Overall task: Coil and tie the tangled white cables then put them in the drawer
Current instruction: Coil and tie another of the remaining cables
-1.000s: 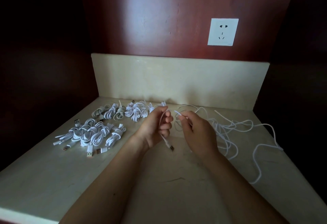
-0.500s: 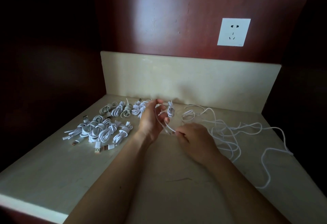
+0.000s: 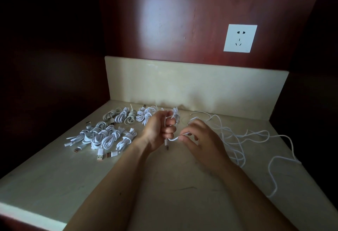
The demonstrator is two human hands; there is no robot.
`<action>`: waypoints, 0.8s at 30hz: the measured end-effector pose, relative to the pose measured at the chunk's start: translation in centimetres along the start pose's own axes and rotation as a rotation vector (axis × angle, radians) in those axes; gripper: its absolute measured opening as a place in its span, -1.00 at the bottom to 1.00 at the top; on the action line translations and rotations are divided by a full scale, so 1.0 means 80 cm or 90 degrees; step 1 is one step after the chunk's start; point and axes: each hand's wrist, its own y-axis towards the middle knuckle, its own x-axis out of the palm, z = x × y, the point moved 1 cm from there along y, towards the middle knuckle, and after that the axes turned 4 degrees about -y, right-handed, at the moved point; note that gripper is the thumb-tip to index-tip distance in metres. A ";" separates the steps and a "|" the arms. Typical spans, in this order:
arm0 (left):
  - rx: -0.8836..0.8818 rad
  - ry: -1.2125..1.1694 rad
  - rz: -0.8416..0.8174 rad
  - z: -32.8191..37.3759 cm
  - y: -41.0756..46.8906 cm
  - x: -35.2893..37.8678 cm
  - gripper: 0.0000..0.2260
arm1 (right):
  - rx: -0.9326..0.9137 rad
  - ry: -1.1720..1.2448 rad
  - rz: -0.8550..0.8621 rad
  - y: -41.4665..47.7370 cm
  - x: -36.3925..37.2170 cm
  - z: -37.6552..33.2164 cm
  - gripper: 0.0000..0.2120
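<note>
My left hand is a fist around loops of a white cable, whose plug end hangs below the fist. My right hand pinches the same cable just right of the fist, and the cable runs on from there into a loose tangle of white cables on the counter to the right. Several coiled, tied white cables lie in rows on the left. No drawer is in view.
The pale stone counter ends in a front edge at bottom left and a low backsplash behind. A white wall socket sits on the red-brown panel above. Dark walls close in both sides.
My left hand has closed tighter around the cable loops. My right hand has drawn the strand down and toward the fist, and the plug end now hangs under the left hand.
</note>
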 end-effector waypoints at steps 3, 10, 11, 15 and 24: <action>-0.056 0.019 -0.063 -0.005 -0.002 0.002 -0.68 | 0.008 -0.007 0.016 -0.001 -0.002 -0.004 -0.90; -0.109 0.145 -0.073 -0.019 -0.005 0.014 -0.67 | 0.010 0.018 0.082 0.000 -0.002 -0.009 -0.79; -0.112 0.134 -0.071 -0.020 -0.006 0.014 -0.65 | 0.009 0.017 0.088 0.000 -0.003 -0.009 -0.80; -0.107 0.135 -0.039 -0.018 -0.004 0.013 -0.60 | 0.054 -0.002 0.093 0.001 -0.003 -0.004 -0.77; -0.052 0.234 0.078 -0.017 -0.001 0.010 -0.68 | 0.101 -0.082 -0.041 0.003 -0.014 0.004 -0.73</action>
